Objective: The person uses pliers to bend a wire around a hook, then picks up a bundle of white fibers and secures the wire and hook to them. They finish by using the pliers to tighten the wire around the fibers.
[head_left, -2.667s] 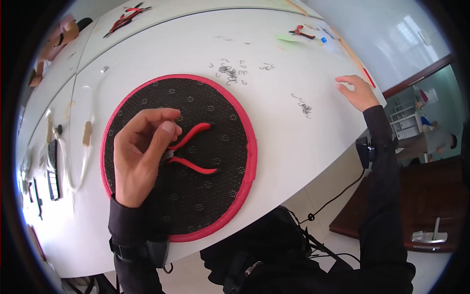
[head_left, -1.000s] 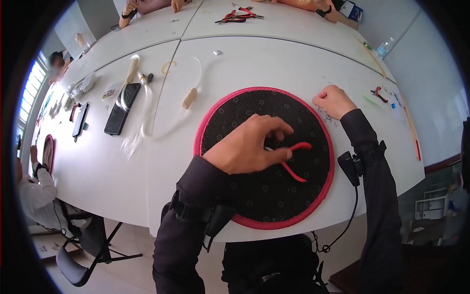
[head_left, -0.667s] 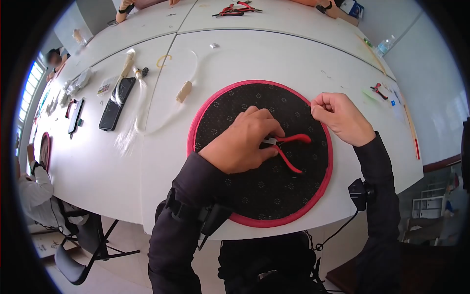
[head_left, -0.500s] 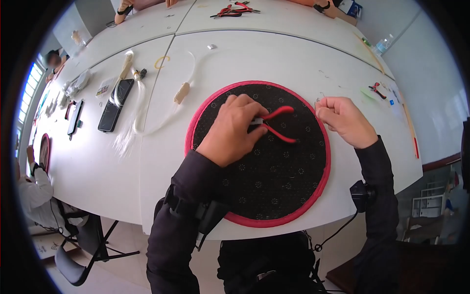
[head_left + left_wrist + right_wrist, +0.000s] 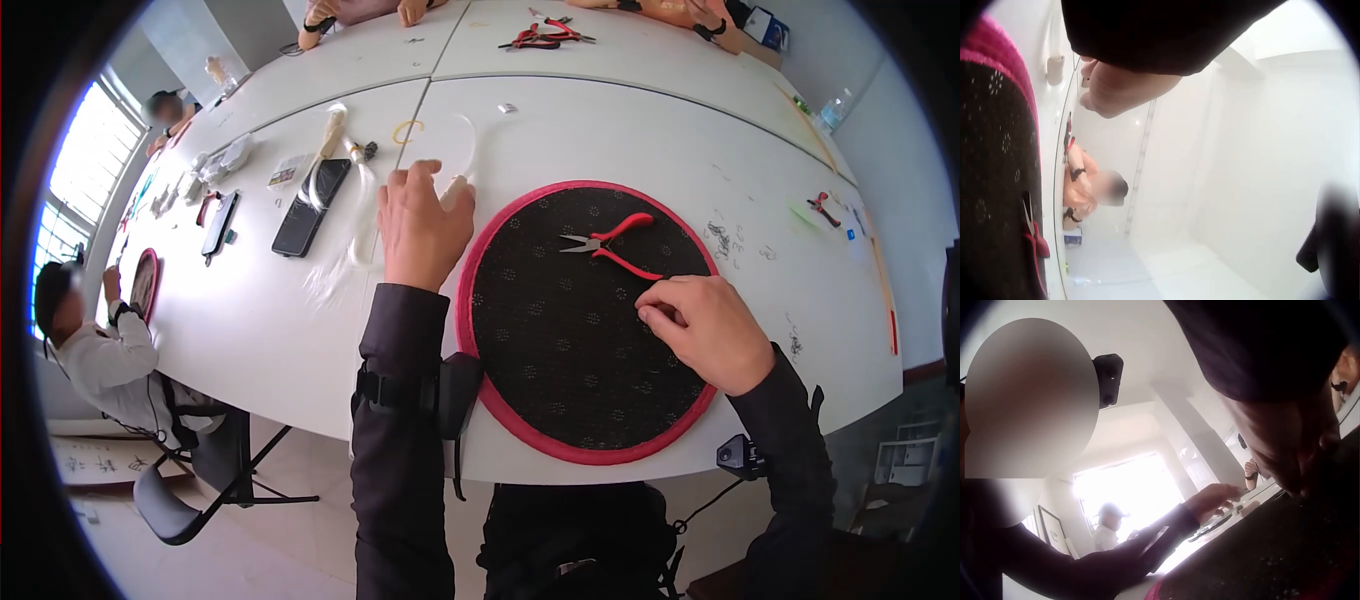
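My left hand (image 5: 425,225) is over the table left of a round black mat (image 5: 560,370) with a pink rim. Its fingers are loosely spread, and its thumb is beside a pale tan piece on a loop of clear line (image 5: 457,188). My right hand (image 5: 715,325) is low over the mat's right side, fingers curled and thumb against the index finger; I cannot tell whether anything tiny is pinched there. Needle-nose pliers (image 5: 605,243) with red handles lie spread on the mat, the lower handle's end close to my right fingertips. In the left wrist view the pliers (image 5: 1035,240) also show.
Small dark wire hooks (image 5: 718,238) lie in a pile right of the mat, with more hooks (image 5: 795,340) nearer me. A black phone (image 5: 312,208) and pale strands (image 5: 360,215) lie left. Other pliers (image 5: 545,35) lie far off, where people sit.
My left hand has let go of the pliers and moved left off the mat; the pliers now lie there. My right hand has come from beside the hook pile onto the mat's right side.
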`<state>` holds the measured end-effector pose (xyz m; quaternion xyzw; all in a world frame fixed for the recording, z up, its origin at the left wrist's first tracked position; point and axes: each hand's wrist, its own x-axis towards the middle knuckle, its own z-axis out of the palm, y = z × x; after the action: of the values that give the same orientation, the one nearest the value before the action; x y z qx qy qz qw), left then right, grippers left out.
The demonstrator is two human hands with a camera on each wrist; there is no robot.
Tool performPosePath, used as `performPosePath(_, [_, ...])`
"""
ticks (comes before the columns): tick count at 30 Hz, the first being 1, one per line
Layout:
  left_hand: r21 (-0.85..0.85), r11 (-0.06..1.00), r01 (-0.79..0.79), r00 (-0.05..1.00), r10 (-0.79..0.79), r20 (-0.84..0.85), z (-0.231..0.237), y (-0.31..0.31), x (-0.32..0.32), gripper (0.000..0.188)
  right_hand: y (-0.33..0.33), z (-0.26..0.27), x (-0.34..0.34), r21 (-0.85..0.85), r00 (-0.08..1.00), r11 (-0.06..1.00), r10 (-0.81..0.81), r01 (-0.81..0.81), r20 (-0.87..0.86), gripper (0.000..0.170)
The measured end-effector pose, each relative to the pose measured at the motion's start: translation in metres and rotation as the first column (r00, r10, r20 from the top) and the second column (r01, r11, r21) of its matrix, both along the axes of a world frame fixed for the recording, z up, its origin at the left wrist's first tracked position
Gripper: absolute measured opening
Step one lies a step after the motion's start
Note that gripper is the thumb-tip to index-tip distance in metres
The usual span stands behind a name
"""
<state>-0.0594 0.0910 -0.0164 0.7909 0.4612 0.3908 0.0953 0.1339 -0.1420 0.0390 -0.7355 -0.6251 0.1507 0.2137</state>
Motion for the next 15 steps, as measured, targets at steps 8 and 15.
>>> performPosePath(8, [-0.083,0.996,-0.045,0.995,0.037,-0.095,-0.010,0.017,-0.010,0.028,0.028,0.024,-0.015,-0.004,0.978,1.000,-0.026,0.026,-0.205,0.016])
performPosePath(15, [-0.314,0.757,0.573,0.752,-0.334,0.568,0.025,-0.003,0.006,0.029,0.083,0.001,-0.003,0.104,0.842,0.993,0.009,0.056,-0.540,0.028])
